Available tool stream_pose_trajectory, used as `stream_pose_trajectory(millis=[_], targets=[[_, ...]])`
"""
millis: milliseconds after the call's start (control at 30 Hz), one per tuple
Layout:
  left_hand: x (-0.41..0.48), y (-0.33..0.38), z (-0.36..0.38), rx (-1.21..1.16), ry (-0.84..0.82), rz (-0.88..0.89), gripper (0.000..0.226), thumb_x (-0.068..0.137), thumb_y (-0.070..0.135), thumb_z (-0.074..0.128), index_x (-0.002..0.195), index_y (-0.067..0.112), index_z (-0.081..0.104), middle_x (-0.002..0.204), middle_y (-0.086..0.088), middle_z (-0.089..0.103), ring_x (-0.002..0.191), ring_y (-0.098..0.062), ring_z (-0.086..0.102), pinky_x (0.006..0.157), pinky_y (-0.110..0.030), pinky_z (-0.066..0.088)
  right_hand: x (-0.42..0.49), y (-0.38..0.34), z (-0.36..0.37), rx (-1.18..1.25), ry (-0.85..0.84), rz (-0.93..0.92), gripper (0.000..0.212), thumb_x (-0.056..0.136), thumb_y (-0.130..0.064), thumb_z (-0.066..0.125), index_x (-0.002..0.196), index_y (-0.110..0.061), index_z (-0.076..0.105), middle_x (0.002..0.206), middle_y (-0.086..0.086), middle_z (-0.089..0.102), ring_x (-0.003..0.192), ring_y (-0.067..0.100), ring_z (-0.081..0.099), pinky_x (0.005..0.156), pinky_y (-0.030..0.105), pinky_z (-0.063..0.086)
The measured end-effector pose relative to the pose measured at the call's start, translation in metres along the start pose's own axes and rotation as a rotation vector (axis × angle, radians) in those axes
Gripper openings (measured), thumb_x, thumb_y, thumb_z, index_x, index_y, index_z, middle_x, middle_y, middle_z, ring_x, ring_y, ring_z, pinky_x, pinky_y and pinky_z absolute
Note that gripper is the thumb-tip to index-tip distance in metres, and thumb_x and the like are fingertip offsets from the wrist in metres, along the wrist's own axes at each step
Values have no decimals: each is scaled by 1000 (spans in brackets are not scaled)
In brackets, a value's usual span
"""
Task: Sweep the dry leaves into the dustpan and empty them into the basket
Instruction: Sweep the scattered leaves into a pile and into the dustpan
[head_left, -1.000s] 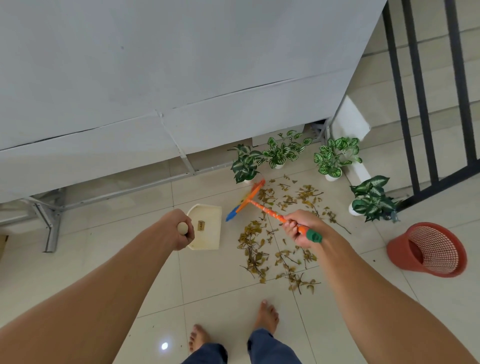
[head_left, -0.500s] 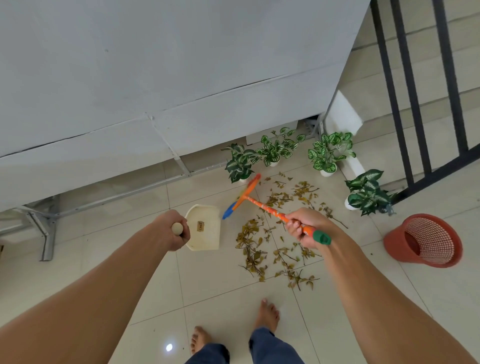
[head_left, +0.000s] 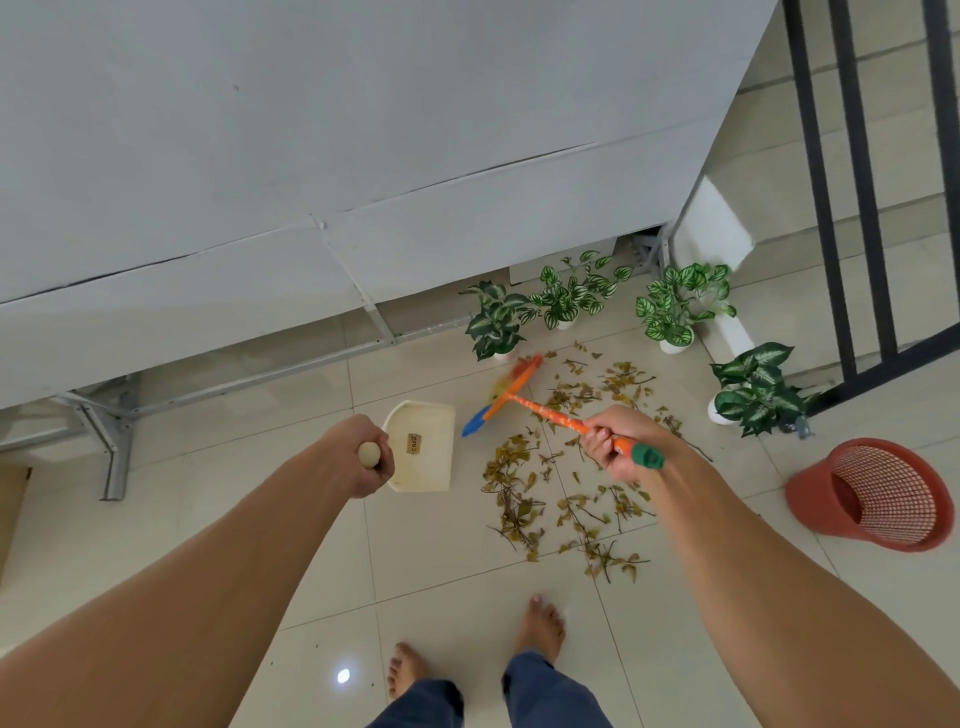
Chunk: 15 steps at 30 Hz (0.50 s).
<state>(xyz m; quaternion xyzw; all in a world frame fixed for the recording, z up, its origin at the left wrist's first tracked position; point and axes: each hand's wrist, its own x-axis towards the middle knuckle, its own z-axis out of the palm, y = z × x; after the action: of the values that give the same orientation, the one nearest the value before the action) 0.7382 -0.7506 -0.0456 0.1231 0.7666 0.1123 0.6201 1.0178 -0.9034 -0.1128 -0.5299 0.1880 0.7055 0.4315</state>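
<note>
Left hand is clamped on the dustpan handle; pan sits empty on the tile w/ its mouth toward the dry leaves, just right of it. Right hand is fisted round the broom shaft, head at the far edge of the pile nr the potted plants. Best bet: keep pan lip flat on the floor, pull short strokes leftward, work far leaves in first. Basket lies tipped far right, well apart.
</note>
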Motion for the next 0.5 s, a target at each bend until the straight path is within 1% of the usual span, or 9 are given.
stream_pose_trajectory(millis=[67,167,267,400,433,500], targets=[[2,3,2,-9,-3,0,12,95,-1,50,105,6,52,80,-9,49,37,-9,43,35,-12,42,-3,0,-2,-8,12,10,15,102,-15,43,93,-4,46,61,0,43,27,7,42,24,16,36],[6,6,8,-19,-22,-1,8,95,-1,50,97,6,51,78,-8,49,35,-9,42,35,-11,42,-15,4,-6,-20,11,16,17,102,-16,44,89,-4,46,58,1,44,27,7,43,24,16,37],[9,8,14,-3,-36,2,7,95,-1,50,92,5,50,77,-8,48,34,-9,42,36,-11,43,-26,11,-9,-53,-1,-17,14,102,-15,44,92,-5,48,54,0,46,29,6,43,24,16,36],[5,9,18,35,-37,8,8,95,-2,50,93,5,50,75,-8,48,30,-9,41,36,-12,43,-14,3,-2,-111,-30,-70,7,101,-13,44,100,-6,47,58,0,46,32,5,43,25,16,36],[4,9,18,41,-35,8,7,95,-1,50,93,6,49,75,-8,48,30,-9,41,35,-12,43,-9,-1,1,-105,-33,-68,7,101,-12,44,99,-5,47,59,0,46,32,5,43,26,16,37],[2,8,19,53,-36,5,7,96,-1,50,94,6,49,74,-7,48,30,-9,41,35,-12,42,0,-7,5,-78,-20,-43,12,101,-12,44,92,-5,47,62,0,44,31,6,43,26,15,37]])
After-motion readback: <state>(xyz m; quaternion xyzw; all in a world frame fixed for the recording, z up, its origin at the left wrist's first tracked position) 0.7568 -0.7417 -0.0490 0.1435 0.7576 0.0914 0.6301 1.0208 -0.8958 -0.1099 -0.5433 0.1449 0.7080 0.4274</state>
